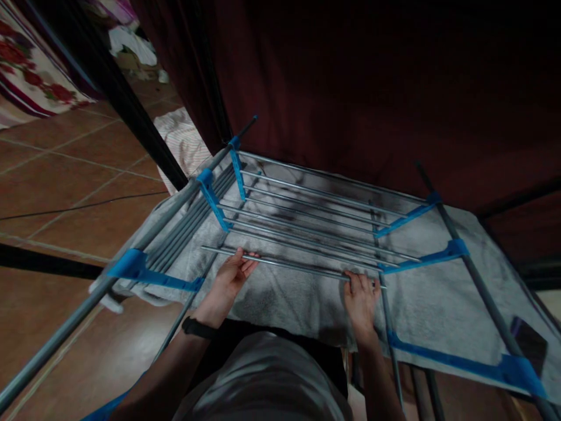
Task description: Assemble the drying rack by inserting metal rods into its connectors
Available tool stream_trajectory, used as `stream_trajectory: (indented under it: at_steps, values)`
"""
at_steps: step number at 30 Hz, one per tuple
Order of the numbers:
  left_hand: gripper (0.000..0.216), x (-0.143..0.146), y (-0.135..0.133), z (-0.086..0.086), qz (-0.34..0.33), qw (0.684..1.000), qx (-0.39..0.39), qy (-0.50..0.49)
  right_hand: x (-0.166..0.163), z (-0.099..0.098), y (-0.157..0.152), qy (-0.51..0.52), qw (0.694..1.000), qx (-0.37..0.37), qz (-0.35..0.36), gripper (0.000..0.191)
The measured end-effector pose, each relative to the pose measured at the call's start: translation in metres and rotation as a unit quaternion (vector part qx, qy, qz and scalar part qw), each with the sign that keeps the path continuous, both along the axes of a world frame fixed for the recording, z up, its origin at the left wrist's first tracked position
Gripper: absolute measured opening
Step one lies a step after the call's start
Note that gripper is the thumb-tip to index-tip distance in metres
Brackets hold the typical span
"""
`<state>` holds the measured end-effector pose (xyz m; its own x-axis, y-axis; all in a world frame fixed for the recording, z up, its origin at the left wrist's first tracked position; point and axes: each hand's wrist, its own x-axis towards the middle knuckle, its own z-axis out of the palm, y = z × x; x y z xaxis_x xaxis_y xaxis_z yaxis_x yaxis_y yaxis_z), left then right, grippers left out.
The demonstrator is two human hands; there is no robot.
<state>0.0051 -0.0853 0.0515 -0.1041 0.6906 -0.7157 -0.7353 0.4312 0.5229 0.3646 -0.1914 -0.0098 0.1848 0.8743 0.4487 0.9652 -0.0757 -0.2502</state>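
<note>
My left hand (230, 278) and my right hand (362, 295) both grip one thin metal rod (298, 268), left hand with thumb and fingers near its left end, right hand with fingers curled over near its right end. The rod lies level across the near side of a partly built rack. That rack has grey tubes (475, 289) and blue plastic brackets (214, 199). Several rods (307, 193) span between the brackets beyond my hands. Closer to me, a left blue bracket (153, 278) and a right blue bracket (456, 359) have no rods between them.
The rack rests on a grey cloth-covered surface (280, 304). More metal rods (190, 216) lie side by side at its left. A dark rectangular object (529, 345) sits at the right edge. Black posts (131, 117) and a dark red curtain (350, 88) stand around it.
</note>
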Motion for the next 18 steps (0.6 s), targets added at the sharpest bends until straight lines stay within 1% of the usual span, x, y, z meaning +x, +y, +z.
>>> stream_trajectory:
  at_steps: [4,7,9,11,13,14,15,16,17,18]
  values:
    - [0.007,0.001,0.002,-0.001,-0.001,1.000,-0.019,0.022,0.020,-0.005,-0.011,0.006,0.999,0.005,-0.033,0.039]
    - [0.009,0.007,0.001,0.000,-0.007,0.999,-0.027,0.033,0.021,-0.006,-0.016,0.010,0.999,-0.003,-0.042,0.039]
    - [0.013,0.010,0.001,0.001,-0.010,0.999,-0.027,0.042,0.021,-0.005,-0.017,0.020,0.997,0.003,-0.068,0.040]
    - [0.017,0.010,0.002,0.003,-0.013,0.998,-0.024,0.053,0.024,-0.003,-0.017,0.054,0.992,0.028,-0.110,0.045]
    - [0.023,0.009,0.005,0.004,-0.015,0.997,-0.026,0.065,0.029,-0.001,-0.015,0.128,0.978,0.068,-0.148,0.051]
    - [0.025,0.008,0.006,0.004,-0.014,0.997,-0.031,0.071,0.031,0.000,-0.013,0.181,0.965,0.092,-0.164,0.054]
    - [0.026,0.008,0.008,0.004,-0.014,0.996,-0.038,0.078,0.033,0.000,-0.011,0.244,0.946,0.117,-0.179,0.055]
    - [0.026,0.007,0.009,0.002,-0.014,0.995,-0.044,0.085,0.035,0.001,-0.010,0.314,0.919,0.141,-0.191,0.055]
    - [0.025,0.006,0.011,0.000,-0.017,0.995,-0.047,0.091,0.035,0.001,-0.008,0.391,0.884,0.163,-0.199,0.055]
    - [0.023,0.005,0.012,-0.004,-0.028,0.994,-0.044,0.092,0.035,0.002,-0.006,0.471,0.839,0.182,-0.201,0.053]
